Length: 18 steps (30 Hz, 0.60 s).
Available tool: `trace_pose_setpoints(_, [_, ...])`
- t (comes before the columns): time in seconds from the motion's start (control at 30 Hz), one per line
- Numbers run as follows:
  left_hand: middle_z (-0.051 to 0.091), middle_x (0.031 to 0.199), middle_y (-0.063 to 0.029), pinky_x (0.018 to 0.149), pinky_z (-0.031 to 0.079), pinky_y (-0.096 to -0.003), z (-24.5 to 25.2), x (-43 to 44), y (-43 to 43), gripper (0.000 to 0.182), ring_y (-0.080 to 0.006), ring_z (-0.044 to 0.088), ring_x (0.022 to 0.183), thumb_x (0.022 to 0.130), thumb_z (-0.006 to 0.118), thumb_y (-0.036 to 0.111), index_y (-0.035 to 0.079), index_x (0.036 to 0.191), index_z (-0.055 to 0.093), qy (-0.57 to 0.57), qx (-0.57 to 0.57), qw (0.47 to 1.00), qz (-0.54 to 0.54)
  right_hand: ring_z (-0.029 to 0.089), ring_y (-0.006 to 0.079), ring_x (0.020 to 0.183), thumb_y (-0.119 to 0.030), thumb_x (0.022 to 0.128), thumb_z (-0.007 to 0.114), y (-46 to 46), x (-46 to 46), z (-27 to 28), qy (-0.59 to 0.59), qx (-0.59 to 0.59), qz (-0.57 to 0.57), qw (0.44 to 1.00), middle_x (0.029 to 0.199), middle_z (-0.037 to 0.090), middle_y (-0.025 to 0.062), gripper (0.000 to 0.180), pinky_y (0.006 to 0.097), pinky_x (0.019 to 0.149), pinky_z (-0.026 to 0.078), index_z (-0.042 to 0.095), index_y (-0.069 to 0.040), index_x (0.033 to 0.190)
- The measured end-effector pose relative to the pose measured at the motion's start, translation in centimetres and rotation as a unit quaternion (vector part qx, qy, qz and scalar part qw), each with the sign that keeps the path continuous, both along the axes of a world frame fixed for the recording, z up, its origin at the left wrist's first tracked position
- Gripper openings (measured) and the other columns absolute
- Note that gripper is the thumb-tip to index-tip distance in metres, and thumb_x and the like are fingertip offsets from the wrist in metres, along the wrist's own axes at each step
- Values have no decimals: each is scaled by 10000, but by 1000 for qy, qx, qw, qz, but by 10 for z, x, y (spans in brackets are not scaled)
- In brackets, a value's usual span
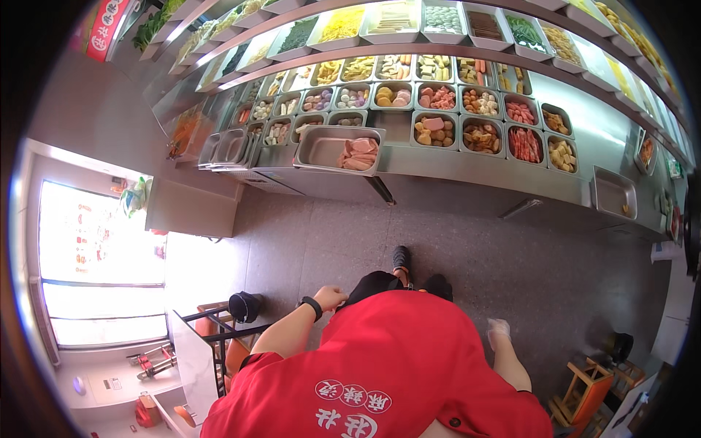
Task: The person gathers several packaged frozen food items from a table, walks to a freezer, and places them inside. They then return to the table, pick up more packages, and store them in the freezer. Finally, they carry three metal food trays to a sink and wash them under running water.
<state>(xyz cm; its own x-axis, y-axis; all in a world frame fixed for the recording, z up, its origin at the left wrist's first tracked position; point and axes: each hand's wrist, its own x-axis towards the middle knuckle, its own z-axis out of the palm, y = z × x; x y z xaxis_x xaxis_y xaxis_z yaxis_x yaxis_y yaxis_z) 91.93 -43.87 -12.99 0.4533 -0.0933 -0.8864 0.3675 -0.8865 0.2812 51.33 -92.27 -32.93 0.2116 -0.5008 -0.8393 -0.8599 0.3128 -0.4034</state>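
My left hand [331, 298], with a black band at the wrist, hangs beside the dark trousers, its fingers partly curled. My right hand [498, 333], in a clear plastic glove, hangs low over the floor, away from the counter. Its fingers are too small to read clearly. Neither hand touches the food ahead. In front, a steel pan [323, 150] with pink meat slices [358, 154] at its right end overlaps the front edge of the steel counter [438, 164]. Another shallow pan [614, 189] holds a small yellowish piece near the right end.
Rows of steel pans with sausages [526, 144], meatballs and tofu fill the counter, under shelves of white trays [391, 19]. Two door handles [515, 208] jut from its front. Stools [583, 391] and a black bin [245, 306] stand behind me on the grey floor [328, 230].
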Motion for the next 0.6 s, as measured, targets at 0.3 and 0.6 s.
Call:
trace_pose_setpoints(0.3, [743,916,-150,810,551,-364,1,11,-30,404,-233,707,856,875,658,353,-8,1042,724,-84,1,992,-97,632,222,902,-256,840,766,-4,45,51,-42,-44,-43,997,1018,701,119,401,356,831,501,679,5,1132])
trace_pose_setpoints(0.6, [737,943,-193,830,549,-395,-36,105,-10,396,-294,715,903,863,666,369,8,1009,737,-127,-43,976,-171,630,235,986,-85,791,783,32,91,48,-26,-125,-161,979,1184,647,140,649,378,833,514,503,12,1369])
